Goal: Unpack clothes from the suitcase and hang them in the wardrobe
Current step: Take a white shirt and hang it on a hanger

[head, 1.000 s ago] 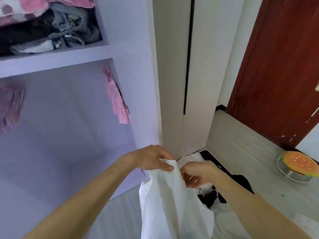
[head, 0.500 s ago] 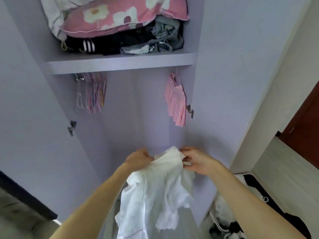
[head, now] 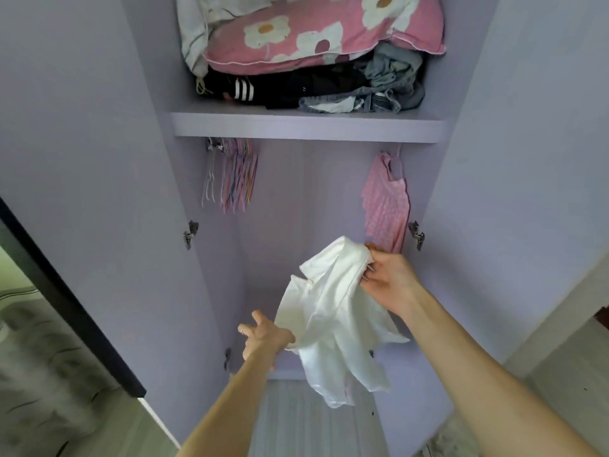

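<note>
A white shirt (head: 333,311) hangs crumpled in front of the open lilac wardrobe (head: 329,206). My right hand (head: 389,278) pinches its upper edge near the collar. My left hand (head: 263,334) is lower and to the left, apart from the cloth or just beside its edge, fingers spread and holding nothing. A bunch of empty coloured hangers (head: 235,174) hangs at the left end of the rail under the shelf. A pink garment (head: 385,206) hangs at the right end. The suitcase is out of view.
The shelf (head: 306,125) carries a pink flowered pillow (head: 323,31), black clothes and grey jeans. Both wardrobe doors stand open, left (head: 82,192) and right (head: 527,192). A bed with grey bedding (head: 43,357) lies at the lower left.
The view has swung left from the suitcase and door to face the wardrobe. My left hand has let go of the shirt and dropped lower left; my right hand has raised it.
</note>
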### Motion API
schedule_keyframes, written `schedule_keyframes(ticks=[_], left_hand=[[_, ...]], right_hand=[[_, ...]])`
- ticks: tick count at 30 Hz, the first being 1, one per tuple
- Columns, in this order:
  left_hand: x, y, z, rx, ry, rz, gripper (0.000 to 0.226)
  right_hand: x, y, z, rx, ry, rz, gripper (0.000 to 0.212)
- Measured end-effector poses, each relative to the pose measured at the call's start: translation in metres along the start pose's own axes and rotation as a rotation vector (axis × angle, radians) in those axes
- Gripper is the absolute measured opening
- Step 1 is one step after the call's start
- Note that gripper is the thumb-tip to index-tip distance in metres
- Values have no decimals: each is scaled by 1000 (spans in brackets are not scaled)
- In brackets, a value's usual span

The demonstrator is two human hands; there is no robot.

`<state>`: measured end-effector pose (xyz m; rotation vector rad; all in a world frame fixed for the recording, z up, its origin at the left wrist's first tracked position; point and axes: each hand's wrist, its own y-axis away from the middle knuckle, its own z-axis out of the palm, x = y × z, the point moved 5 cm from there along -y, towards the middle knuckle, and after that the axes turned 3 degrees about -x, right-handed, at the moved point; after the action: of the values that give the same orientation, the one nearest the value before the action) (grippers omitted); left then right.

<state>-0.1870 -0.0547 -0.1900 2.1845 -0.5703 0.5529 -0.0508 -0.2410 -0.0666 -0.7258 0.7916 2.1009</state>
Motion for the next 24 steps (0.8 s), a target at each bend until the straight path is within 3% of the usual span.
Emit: schedule_keyframes(ticks=[3, 5, 9, 11, 14, 17, 20, 24], left_hand=[[-2, 6, 6, -222, 113, -84, 46], [3, 3, 3, -218, 73, -43, 25], [14, -13, -8, -120, 257, -15, 34], [22, -21, -17, -77, 378, 19, 31], [47, -26, -38, 24, 346, 162, 36], [77, -15, -65, 127, 225, 288, 38], [103, -4, -85, 197, -1, 404, 20], [114, 1, -104, 340, -248, 455, 32]], right_hand=[[-11, -7, -3, -77, -2, -3, 18], [-16, -13, -10, -76, -7, 4, 19], [-16, -21, -29, 41, 56, 47, 16], [-15, -24, -45, 139, 279, 81, 35], [-14, -27, -64, 167, 962, 89, 73], [-7, -32, -76, 114, 1415, 68, 72], [-4, -39, -86, 139, 1698, 136, 44], [-10, -48, -77, 148, 1969, 96, 35]])
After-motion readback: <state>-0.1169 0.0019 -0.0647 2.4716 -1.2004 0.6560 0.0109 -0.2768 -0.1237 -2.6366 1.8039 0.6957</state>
